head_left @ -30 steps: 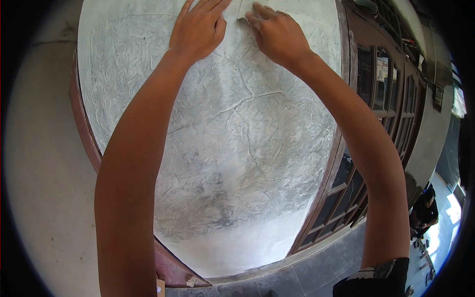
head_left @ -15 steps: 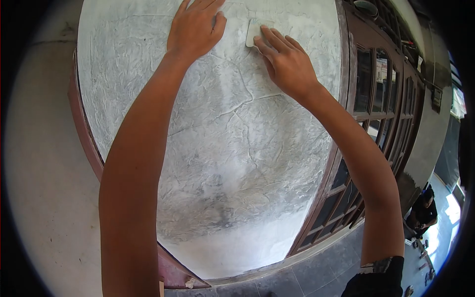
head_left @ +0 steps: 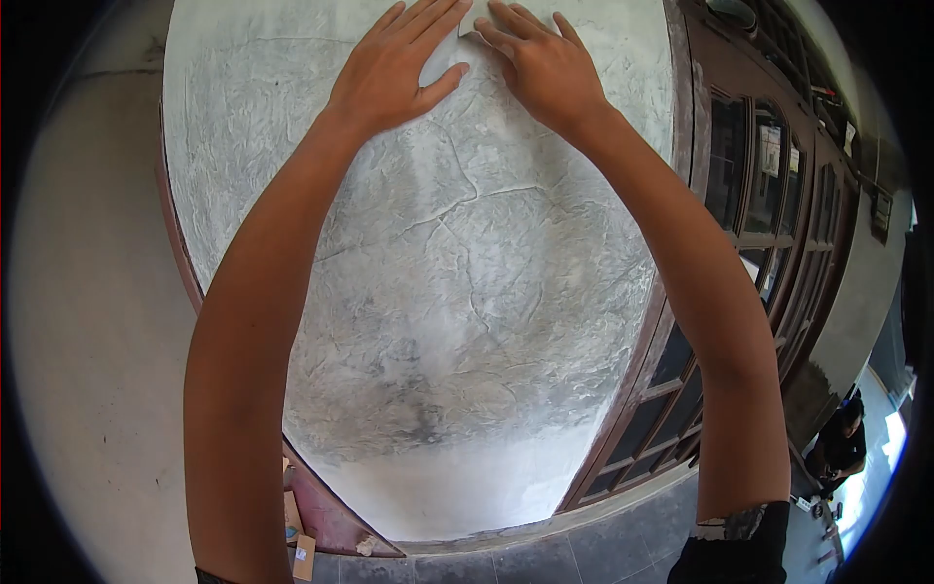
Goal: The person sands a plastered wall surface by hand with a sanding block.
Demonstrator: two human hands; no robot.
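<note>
My left hand (head_left: 401, 70) lies against the upper part of a grey-white plastered wall (head_left: 457, 282), its fingers stretched out and the thumb spread to the right. Close beside it on the right, my right hand (head_left: 553, 73) bends its fingers over a thin pale flat scraper (head_left: 467, 33). Only a corner of the scraper shows at the fingertips; the hand and the top of the view hide the rest. Around both hands the wall surface is rough, with wrinkled ridges and branching raised lines. Lower down the wall turns smoother and whiter.
A brown wooden door with glass panes (head_left: 769, 185) stands to the right. At lower left are a reddish ledge (head_left: 336, 516) and a small cardboard box (head_left: 304, 557). Grey tiles (head_left: 545, 560) cover the floor. Another person (head_left: 839, 443) in dark clothes is at far right.
My right hand has moved up and left with the scraper, coming nearer to my left hand. My left hand has spread its fingers and thumb and shifted slightly right. The view has tilted a little.
</note>
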